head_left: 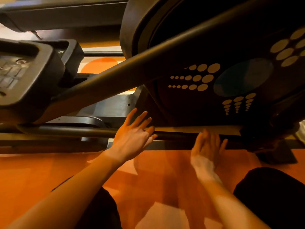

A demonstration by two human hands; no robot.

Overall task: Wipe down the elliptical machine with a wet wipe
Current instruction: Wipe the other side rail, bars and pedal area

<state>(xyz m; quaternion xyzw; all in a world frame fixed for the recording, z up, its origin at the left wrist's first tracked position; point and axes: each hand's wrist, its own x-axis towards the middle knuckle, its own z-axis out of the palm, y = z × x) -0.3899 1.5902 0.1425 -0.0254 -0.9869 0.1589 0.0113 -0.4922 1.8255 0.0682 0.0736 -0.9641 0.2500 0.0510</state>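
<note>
The black elliptical machine (189, 103) fills the upper view, its flywheel housing marked with pale dots. My left hand (132, 136) reaches forward with straight, spread fingers, its fingertips at the housing's lower left edge above the low rail (69, 131). My right hand (208, 146) is blurred, fingers extended toward the rail under the housing. No wet wipe can be made out in either hand; a pale object (301, 133) shows at the right edge.
A foot pedal (28, 76) sits at the left on a long diagonal arm (125, 66). The floor (41, 172) is orange. My dark-clothed knees (274, 195) are at the bottom. A black base foot (279, 154) stands at the right.
</note>
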